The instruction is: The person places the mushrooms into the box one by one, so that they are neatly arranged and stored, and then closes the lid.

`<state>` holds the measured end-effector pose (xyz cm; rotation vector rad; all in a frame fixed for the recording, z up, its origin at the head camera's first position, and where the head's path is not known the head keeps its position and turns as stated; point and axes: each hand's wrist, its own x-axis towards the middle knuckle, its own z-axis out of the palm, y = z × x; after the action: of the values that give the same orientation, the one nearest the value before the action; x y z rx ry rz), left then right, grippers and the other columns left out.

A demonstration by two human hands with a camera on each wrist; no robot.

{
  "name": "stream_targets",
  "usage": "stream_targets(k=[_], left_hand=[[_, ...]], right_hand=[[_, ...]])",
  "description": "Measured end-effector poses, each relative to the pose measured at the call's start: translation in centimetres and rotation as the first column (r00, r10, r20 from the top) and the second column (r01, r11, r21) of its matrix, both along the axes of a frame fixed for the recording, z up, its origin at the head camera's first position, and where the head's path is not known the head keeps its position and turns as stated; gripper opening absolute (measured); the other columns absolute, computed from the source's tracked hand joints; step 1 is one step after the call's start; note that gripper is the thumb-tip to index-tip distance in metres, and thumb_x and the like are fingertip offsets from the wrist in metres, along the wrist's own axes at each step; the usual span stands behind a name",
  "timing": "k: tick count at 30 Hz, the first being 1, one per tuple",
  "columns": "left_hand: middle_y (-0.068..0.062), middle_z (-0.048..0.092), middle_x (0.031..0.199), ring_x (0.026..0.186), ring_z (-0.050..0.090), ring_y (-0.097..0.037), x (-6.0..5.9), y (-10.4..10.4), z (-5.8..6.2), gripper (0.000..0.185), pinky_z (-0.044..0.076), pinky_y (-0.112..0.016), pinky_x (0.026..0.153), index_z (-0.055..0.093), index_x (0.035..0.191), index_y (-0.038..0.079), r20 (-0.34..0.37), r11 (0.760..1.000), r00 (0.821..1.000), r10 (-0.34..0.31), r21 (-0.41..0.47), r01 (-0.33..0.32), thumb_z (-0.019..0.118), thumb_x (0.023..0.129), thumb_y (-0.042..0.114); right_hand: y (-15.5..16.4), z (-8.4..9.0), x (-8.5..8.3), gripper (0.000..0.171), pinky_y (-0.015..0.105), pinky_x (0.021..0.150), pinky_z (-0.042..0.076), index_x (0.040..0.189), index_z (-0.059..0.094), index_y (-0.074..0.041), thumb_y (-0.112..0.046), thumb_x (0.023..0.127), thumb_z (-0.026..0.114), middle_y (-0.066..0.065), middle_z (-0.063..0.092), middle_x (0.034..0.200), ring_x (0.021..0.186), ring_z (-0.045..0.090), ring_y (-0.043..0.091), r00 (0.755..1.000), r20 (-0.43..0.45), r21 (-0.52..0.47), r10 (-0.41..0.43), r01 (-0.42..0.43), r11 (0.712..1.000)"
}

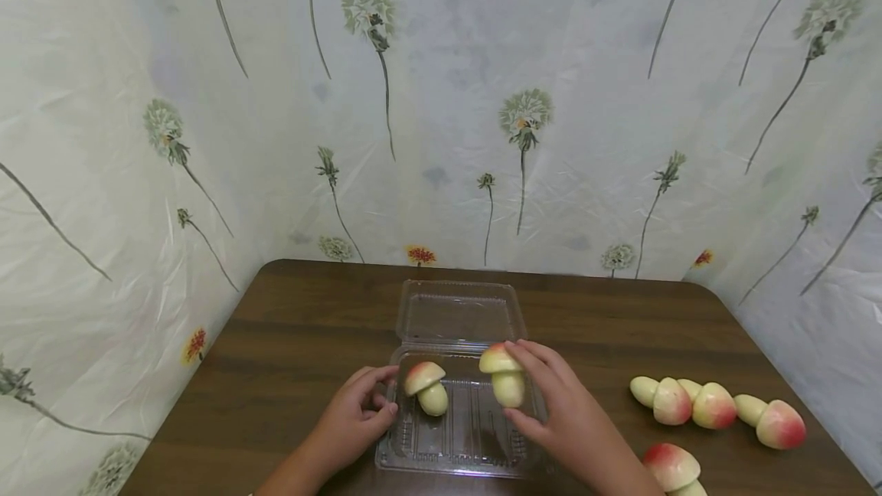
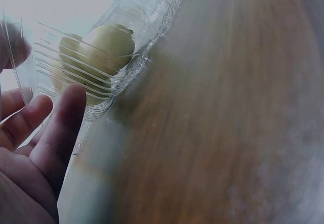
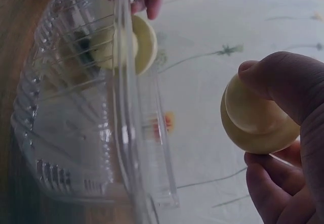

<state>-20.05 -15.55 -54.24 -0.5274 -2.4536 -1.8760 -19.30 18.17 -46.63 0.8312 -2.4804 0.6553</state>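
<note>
A clear plastic clamshell container (image 1: 448, 442) lies open on the brown table (image 1: 310, 327), its lid (image 1: 458, 316) folded back. One toy mushroom (image 1: 426, 387) with a red-yellow cap stands inside at the left. My left hand (image 1: 386, 393) pinches the container's left rim. My right hand (image 1: 518, 385) grips a second mushroom (image 1: 501, 373) just above the container's right side. In the left wrist view my left hand (image 2: 45, 128) lies against the ribbed wall (image 2: 152, 27), with the mushroom (image 2: 109, 44) behind it. In the right wrist view my right hand (image 3: 266, 133) holds its mushroom (image 3: 253, 118) beside the container (image 3: 76, 133).
Several more toy mushrooms lie on the table to the right: a row (image 1: 713, 406) near the right edge and one (image 1: 671, 467) at the front. A floral plastic sheet (image 1: 482, 98) hangs behind and around the table.
</note>
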Motion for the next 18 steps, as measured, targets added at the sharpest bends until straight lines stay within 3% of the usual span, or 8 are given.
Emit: stream_targets(k=[3, 6, 10, 18], left_hand=[[-0.014, 0.057, 0.124, 0.088, 0.062, -0.008, 0.0, 0.0, 0.0, 0.050, 0.057, -0.020, 0.067, 0.060, 0.142, 0.004, -0.006, 1.000, 1.000, 0.006, -0.007, -0.006, 0.074, 0.094, 0.004], [-0.014, 0.057, 0.124, 0.089, 0.062, -0.008, 0.0, 0.1, 0.0, 0.050, 0.057, -0.020, 0.067, 0.060, 0.142, 0.005, 0.002, 1.000, 1.000, 0.006, -0.013, -0.006, 0.074, 0.094, 0.005], [-0.013, 0.057, 0.124, 0.089, 0.062, -0.009, 0.0, 0.1, 0.0, 0.050, 0.056, -0.019, 0.067, 0.060, 0.142, 0.006, 0.022, 0.999, 1.000, 0.012, -0.030, -0.011, 0.074, 0.094, 0.005], [-0.010, 0.057, 0.124, 0.090, 0.063, -0.012, -0.1, 0.1, 0.0, 0.050, 0.057, -0.020, 0.067, 0.060, 0.143, 0.008, 0.051, 0.998, 0.998, 0.035, -0.061, -0.032, 0.073, 0.094, 0.004]], right_hand=[[-0.2, 0.0, -0.1, 0.098, 0.010, 0.106, 0.043, 0.157, 0.048, -0.021, -0.017, 0.072, 0.097, 0.004, 0.053, 0.147, 0.127, 0.060, 0.021, 1.000, -0.010, -0.008, 0.019, -0.019, 1.000], [-0.4, 0.1, -0.2, 0.098, 0.019, 0.103, 0.051, 0.156, 0.048, -0.021, -0.017, 0.072, 0.096, 0.005, 0.053, 0.147, 0.127, 0.060, 0.022, 1.000, -0.007, -0.008, 0.028, -0.028, 1.000], [-0.7, 0.3, -0.3, 0.095, 0.044, 0.094, 0.061, 0.155, 0.049, -0.020, -0.017, 0.073, 0.096, 0.006, 0.053, 0.147, 0.127, 0.061, 0.023, 1.000, 0.009, -0.005, 0.027, -0.027, 1.000], [-1.3, 0.5, -0.5, 0.094, 0.047, 0.095, 0.060, 0.156, 0.048, -0.020, -0.017, 0.075, 0.095, 0.006, 0.053, 0.147, 0.128, 0.061, 0.024, 0.999, 0.017, -0.020, 0.047, -0.046, 0.999]])
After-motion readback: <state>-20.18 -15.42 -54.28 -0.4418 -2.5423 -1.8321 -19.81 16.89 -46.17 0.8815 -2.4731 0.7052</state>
